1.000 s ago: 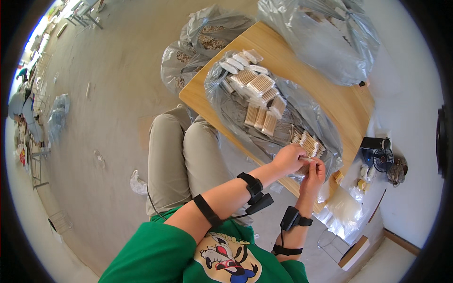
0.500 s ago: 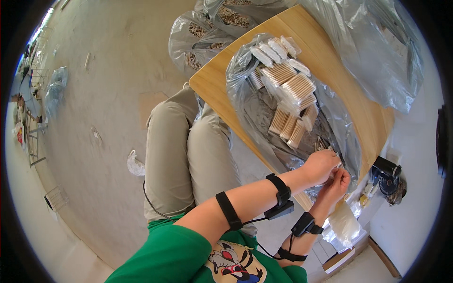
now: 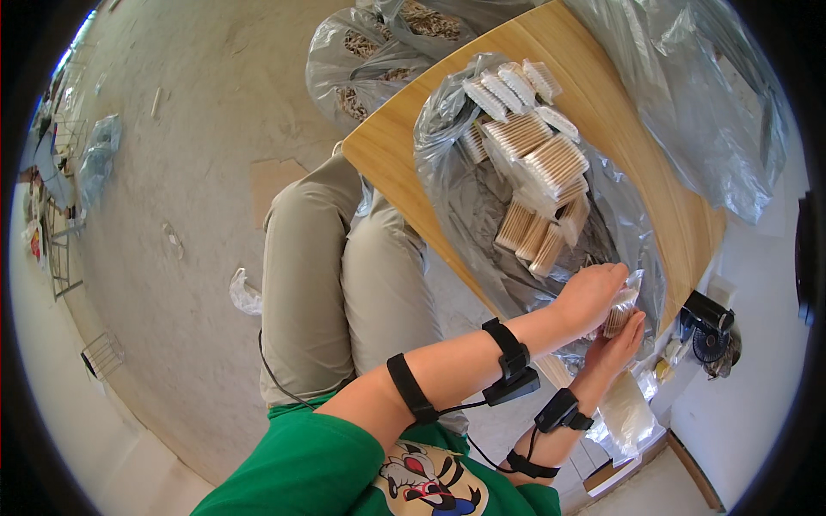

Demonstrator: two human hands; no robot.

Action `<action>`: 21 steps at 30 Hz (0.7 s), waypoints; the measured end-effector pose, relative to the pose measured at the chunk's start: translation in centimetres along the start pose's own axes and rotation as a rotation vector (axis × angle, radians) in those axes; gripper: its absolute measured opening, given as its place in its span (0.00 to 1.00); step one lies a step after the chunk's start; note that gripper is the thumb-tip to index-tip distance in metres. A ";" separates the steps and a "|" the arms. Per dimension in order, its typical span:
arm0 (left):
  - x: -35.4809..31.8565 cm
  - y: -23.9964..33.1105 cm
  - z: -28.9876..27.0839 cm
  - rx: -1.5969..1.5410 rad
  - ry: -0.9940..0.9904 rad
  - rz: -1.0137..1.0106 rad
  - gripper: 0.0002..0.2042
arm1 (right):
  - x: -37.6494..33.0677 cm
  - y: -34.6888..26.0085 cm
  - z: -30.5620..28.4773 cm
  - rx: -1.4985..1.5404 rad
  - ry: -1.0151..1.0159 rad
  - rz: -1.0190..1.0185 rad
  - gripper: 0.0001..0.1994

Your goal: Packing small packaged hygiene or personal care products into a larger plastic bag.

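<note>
The single wide fisheye view looks from the wearer's head, the left camera of a side-by-side pair, steeply down past the green shirt near six o'clock. It sits close above the legs toward eight o'clock, facing the bench around one o'clock, with left hand and right hand between three and four.

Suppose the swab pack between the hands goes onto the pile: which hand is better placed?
Probably the left: both hands are at the swab pack, but the left hand is nearer the piled packs; the right hand sits lower in view, farther away.
</note>
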State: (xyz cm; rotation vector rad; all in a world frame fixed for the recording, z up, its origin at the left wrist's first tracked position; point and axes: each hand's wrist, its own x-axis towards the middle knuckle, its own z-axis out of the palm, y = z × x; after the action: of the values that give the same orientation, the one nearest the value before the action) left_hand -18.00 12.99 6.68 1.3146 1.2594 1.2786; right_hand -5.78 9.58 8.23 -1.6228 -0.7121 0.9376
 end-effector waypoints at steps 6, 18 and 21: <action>-0.8 1.3 -0.8 -0.051 -0.087 -0.241 0.10 | -0.9 -1.1 1.3 -0.007 0.129 0.008 0.18; -1.8 2.1 -0.3 0.043 -0.021 -0.207 0.11 | -1.9 0.5 0.1 -0.105 0.059 -0.109 0.18; -2.2 2.2 -0.9 0.015 0.003 -0.137 0.10 | -1.3 1.6 -1.5 -0.234 0.085 -0.097 0.20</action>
State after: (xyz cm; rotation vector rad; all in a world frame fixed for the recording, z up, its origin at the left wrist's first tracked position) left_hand -18.60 10.54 8.71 1.2148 1.3403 1.1774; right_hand -5.20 7.32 7.12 -1.8040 -0.8582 0.7317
